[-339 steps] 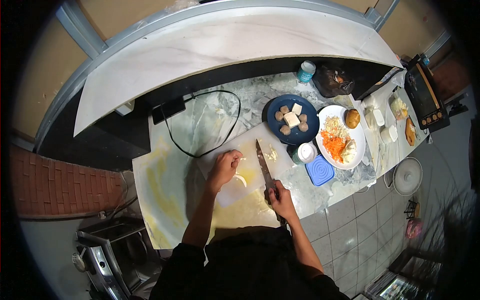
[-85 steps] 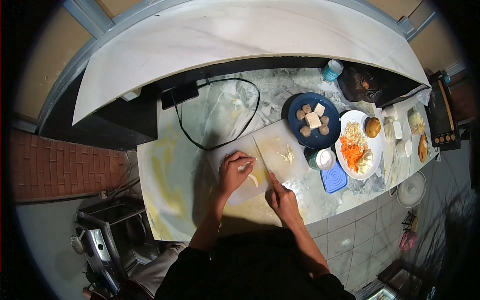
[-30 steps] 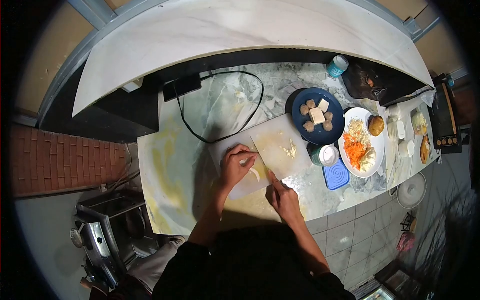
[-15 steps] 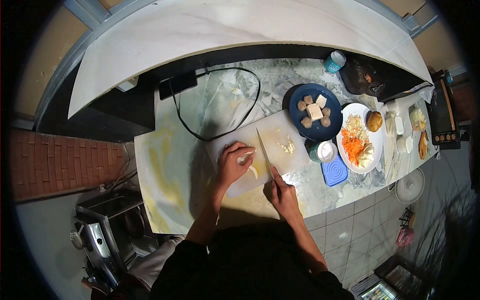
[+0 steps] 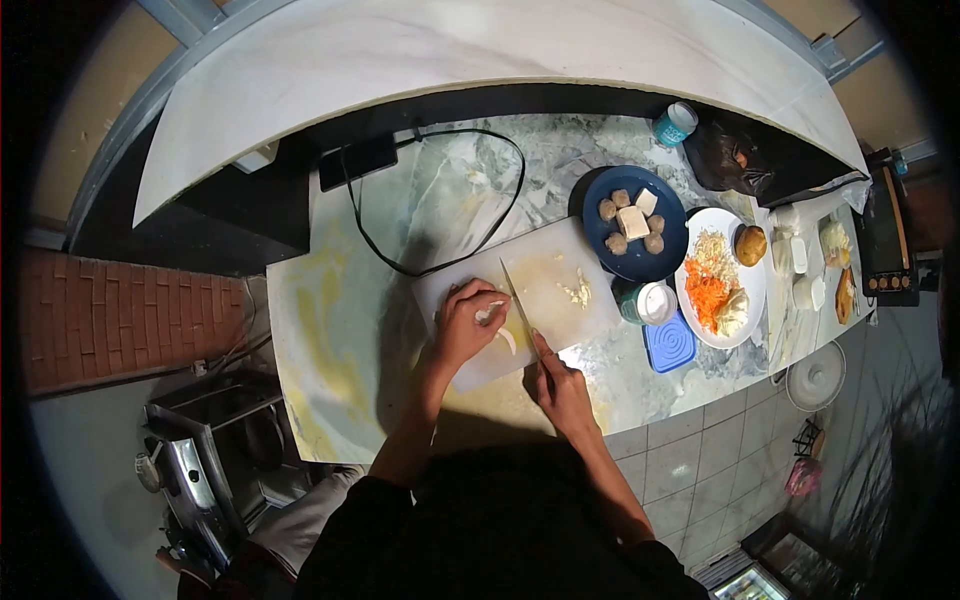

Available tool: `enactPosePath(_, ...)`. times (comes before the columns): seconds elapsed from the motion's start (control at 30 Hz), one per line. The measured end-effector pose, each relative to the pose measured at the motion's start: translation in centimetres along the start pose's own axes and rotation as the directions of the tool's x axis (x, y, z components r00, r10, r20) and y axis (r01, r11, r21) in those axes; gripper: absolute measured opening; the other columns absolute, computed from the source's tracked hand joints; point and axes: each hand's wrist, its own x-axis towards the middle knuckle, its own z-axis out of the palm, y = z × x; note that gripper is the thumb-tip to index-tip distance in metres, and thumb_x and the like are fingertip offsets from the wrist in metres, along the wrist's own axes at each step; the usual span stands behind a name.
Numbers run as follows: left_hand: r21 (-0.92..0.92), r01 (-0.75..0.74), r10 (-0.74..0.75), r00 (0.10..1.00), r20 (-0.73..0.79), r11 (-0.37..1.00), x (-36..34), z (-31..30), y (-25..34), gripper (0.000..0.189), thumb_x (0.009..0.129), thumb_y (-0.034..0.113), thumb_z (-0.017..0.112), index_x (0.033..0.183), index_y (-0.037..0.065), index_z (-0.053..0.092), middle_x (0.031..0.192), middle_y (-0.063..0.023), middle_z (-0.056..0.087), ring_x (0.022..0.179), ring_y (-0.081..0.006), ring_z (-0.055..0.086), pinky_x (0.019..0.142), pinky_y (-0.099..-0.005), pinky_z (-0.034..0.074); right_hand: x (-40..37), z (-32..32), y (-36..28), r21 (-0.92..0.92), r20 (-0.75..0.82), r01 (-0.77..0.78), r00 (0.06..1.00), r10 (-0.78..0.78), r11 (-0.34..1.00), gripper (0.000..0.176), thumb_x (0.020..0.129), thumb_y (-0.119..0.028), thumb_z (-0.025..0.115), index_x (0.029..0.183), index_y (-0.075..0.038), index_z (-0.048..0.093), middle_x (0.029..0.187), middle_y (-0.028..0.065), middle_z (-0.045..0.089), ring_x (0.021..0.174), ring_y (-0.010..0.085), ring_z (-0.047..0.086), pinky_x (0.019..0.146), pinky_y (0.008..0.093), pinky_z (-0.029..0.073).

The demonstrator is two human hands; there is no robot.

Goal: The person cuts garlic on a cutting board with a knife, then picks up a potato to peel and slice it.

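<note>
One knife and one cutting board. One dark blue plate with five brown balls and two pale blocks, one white plate with one whole potato. Two jars and one blue lid.

A kitchen: a knife at work on a cutting board, a white plate of shredded vegetables right of the board, a black oven-like appliance with knobs far right of it, a round lid below that side
</note>
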Motion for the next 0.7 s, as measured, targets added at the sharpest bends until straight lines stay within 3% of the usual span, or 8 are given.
enactPosePath(0.07,0.027,0.017,-0.018,1.000,0.025,0.999,0.1,-0.2,0.3,0.010,0.078,0.008,0.077,0.088,0.007,0.074,0.085,-0.0058,0.066,0.073,-0.0227,0.064,0.069,-0.0344,0.051,0.1,0.1,0.1,-0.007,0.014,-0.011,1.000,0.011,1.000,0.069,0.083,0.004,0.059,0.149,-0.008,0.042,0.083,0.0283,0.063,0.073,0.0445,0.064,0.068,0.0486,0.052)
enactPosePath(0.27,0.008,0.015,-0.015,1.000,0.009,1.000,0.1,0.0,0.1,0.010,0.077,0.010,0.077,0.087,0.008,0.075,0.085,-0.0042,0.067,0.072,-0.0227,0.064,0.073,-0.0353,0.049,0.2,0.6,-0.3,-0.080,-0.002,0.009,1.000,-0.009,0.997,0.072,0.081,0.004,0.060,0.150,-0.007,0.041,0.080,0.0271,0.063,0.073,0.0427,0.064,0.068,0.0480,0.052)
enactPosePath(0.37,0.003,0.003,-0.003,1.000,0.017,1.000,0.2,-0.1,-0.1,0.010,0.076,0.010,0.077,0.086,0.008,0.075,0.084,-0.0041,0.067,0.071,-0.0223,0.064,0.072,-0.0351,0.049,0.5,0.5,-0.4,-0.049,-0.022,-0.013,1.000,0.012,0.999,0.066,0.083,0.007,0.054,0.147,-0.007,0.046,0.080,0.0290,0.063,0.071,0.0437,0.065,0.066,0.0447,0.052)
enactPosePath(0.6,0.059,-0.049,0.049,0.999,0.006,0.997,0.2,-0.1,0.1,0.011,0.077,0.008,0.077,0.087,0.007,0.074,0.085,-0.0053,0.066,0.071,-0.0229,0.063,0.069,-0.0340,0.049,1.3,0.2,-0.4,-0.123,-0.016,0.008,1.000,-0.010,0.992,0.067,0.083,0.005,0.056,0.147,-0.013,0.048,0.077,0.0260,0.064,0.068,0.0419,0.065,0.065,0.0462,0.052)
enactPosePath(0.7,0.032,0.001,-0.001,1.000,0.003,0.999,0.1,0.0,0.1,0.012,0.076,0.007,0.077,0.088,0.007,0.074,0.085,-0.0051,0.066,0.071,-0.0225,0.063,0.070,-0.0337,0.049,1.0,-0.1,-0.4,-0.143,-0.012,0.003,1.000,-0.005,0.990,0.067,0.083,0.005,0.056,0.147,-0.015,0.049,0.078,0.0251,0.065,0.069,0.0410,0.066,0.064,0.0454,0.053)
